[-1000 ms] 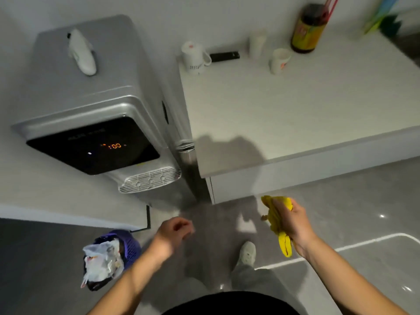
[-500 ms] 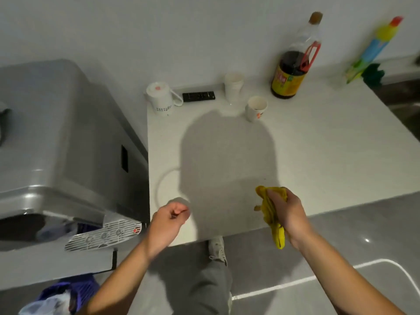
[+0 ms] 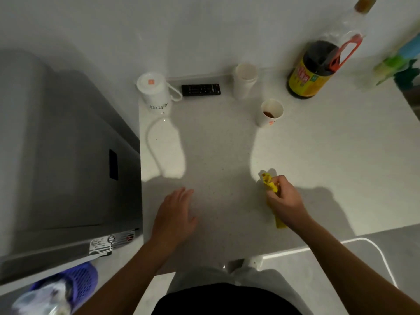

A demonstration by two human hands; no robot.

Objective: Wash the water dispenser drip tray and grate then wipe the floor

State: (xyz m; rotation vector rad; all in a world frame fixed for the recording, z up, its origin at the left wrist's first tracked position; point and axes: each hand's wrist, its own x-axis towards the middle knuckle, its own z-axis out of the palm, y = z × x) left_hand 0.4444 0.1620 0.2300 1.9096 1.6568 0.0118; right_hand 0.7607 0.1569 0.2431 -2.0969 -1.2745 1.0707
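Observation:
The grey water dispenser [image 3: 56, 155] fills the left side, seen from above. Its white slotted grate [image 3: 113, 241] pokes out at its lower front edge. My right hand [image 3: 285, 202] is closed around a crumpled yellow cloth [image 3: 270, 186] above the white counter [image 3: 318, 167]; the cloth's tail hangs below my fist. My left hand [image 3: 175, 214] hovers over the counter near the dispenser's side, palm down, fingers loosely spread, holding nothing. The grey floor [image 3: 341, 269] shows at the bottom right, past the counter's front edge.
At the counter's back stand a lidded white mug [image 3: 154, 92], a black remote [image 3: 201, 89], two paper cups [image 3: 245, 80] [image 3: 270, 112] and a dark sauce bottle [image 3: 316, 67]. A purple waste basket [image 3: 75, 283] with a bag sits on the floor at lower left.
The view has swung from the dispenser's front to above the counter. Both hands rose over the counter top. My left hand went from curled to flat; my right kept the yellow cloth.

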